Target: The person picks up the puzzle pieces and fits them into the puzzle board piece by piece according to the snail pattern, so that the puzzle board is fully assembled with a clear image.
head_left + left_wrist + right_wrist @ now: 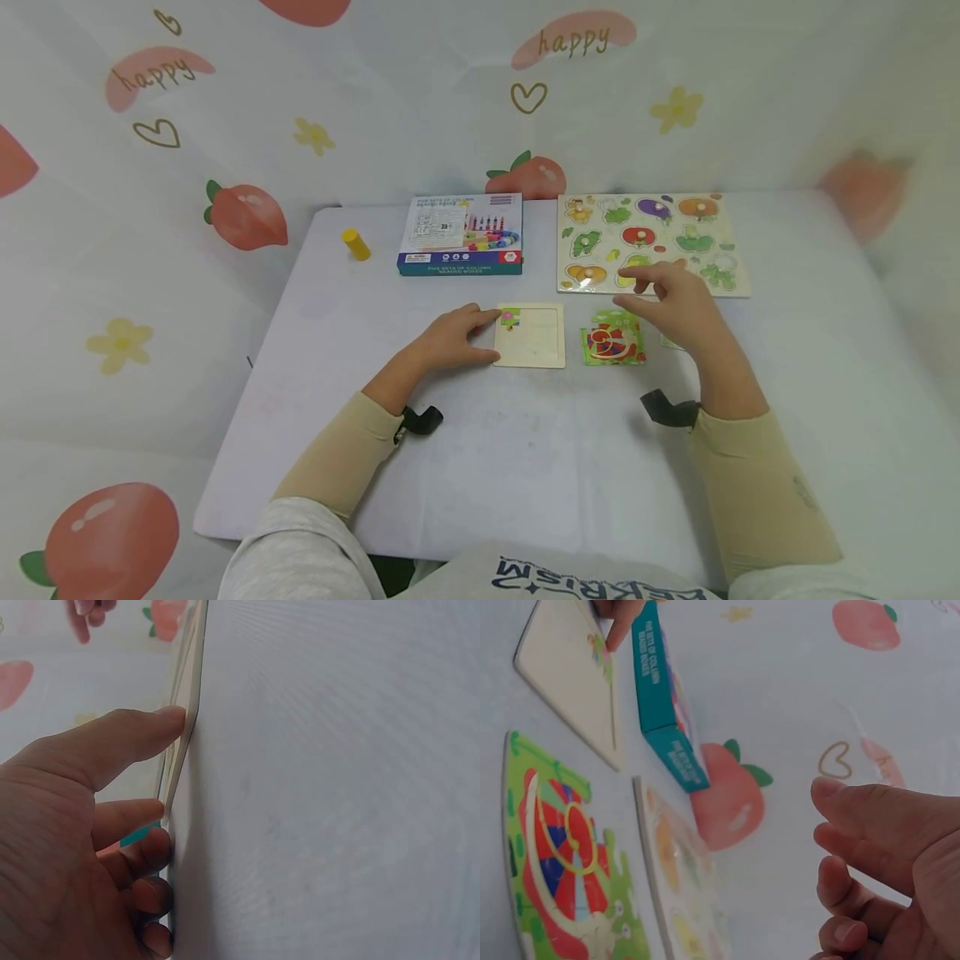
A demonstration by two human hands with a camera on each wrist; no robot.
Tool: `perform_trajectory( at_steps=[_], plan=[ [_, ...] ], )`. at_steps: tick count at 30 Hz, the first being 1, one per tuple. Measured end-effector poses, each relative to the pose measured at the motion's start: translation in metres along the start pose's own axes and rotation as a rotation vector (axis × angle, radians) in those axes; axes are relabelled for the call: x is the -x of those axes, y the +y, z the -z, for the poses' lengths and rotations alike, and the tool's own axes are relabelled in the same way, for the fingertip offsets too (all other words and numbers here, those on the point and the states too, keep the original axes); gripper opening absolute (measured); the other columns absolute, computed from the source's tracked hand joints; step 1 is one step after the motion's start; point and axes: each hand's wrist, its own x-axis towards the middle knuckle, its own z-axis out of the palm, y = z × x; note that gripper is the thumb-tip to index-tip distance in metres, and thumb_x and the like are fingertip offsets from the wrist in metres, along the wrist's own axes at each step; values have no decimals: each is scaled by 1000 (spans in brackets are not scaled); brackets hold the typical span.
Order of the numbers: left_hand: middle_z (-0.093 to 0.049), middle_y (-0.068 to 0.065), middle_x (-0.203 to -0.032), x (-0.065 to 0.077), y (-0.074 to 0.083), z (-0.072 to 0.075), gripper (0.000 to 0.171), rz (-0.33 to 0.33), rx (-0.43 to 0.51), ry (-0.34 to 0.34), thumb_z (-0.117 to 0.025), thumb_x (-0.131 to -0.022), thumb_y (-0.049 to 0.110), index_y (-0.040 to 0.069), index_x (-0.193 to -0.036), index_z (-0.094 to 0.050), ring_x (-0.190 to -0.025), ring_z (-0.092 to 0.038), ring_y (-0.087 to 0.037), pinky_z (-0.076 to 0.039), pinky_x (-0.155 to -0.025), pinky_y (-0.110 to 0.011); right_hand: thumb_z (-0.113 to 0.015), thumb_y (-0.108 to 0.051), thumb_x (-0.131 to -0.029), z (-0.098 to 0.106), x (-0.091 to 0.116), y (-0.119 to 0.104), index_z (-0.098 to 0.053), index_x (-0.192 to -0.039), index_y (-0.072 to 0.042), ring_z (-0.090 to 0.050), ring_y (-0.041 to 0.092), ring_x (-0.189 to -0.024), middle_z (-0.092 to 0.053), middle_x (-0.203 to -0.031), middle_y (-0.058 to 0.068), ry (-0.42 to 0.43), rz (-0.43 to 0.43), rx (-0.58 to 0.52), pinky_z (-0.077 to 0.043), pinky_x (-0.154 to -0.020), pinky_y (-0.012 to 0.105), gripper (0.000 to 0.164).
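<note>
From where I stand, starting on the left, a short yellow block (356, 245) is near the far left corner of the white table (510, 467). Next, near the middle of the far edge, lies a flat box (460, 235) with a blue-green side and a picture of beads on top. The left hand (453, 337) is in front of it, with its thumb and pointing finger spread apart and both touching the left side of a square wooden tray (532, 337). The tray lies flat near the middle of the table, and a small green and pink puzzle piece (511, 317) sits in its far left corner. Just right of the tray is a bright snail puzzle (613, 342), green with red and blue on the shell. Behind that, by the far edge, is a big board (652, 242) with vegetable pictures. The right hand (671, 304) is up over the near edge of that board, its thumb and fingers apart with nothing between them. Under its wrist peeks a little flat card (672, 342), mostly hidden.
</note>
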Motion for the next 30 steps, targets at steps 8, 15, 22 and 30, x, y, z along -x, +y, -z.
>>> perform_trajectory(
  at_steps=[8,15,22,30],
  plan=[
    [-47,-4,-97,0,1,1,78,5,-5,-2,-79,-88,42,18,-155,-48,-88,-46,-18,-36,-73,-33,-76,-30,-95,-6,-6,16,-66,-136,-9,-40,27,-82,-53,-101,10,-63,-53,10,-35,-61,37,47],
    [-47,-4,-98,-1,-1,-1,77,3,-5,-3,-78,-89,42,19,-155,-48,-88,-46,-18,-36,-73,-34,-73,-31,-96,-15,-14,32,-64,-138,-7,-43,27,-87,-53,-104,11,-136,-108,-4,-40,-64,37,49],
    [-48,-3,-98,0,-1,-1,78,15,4,-2,-79,-89,43,19,-156,-47,-88,-46,-18,-36,-73,-33,-74,-29,-95,-22,-19,40,-63,-139,-6,-46,29,-92,-56,-108,12,-206,-114,12,-40,-71,38,50],
    [-48,-4,-98,1,0,1,78,12,9,-6,-78,-89,43,19,-156,-48,-88,-46,-18,-36,-73,-33,-77,-25,-94,-32,-25,49,-66,-135,-3,-51,28,-89,-60,-96,10,-236,-65,55,-40,-73,38,48]
  ],
)
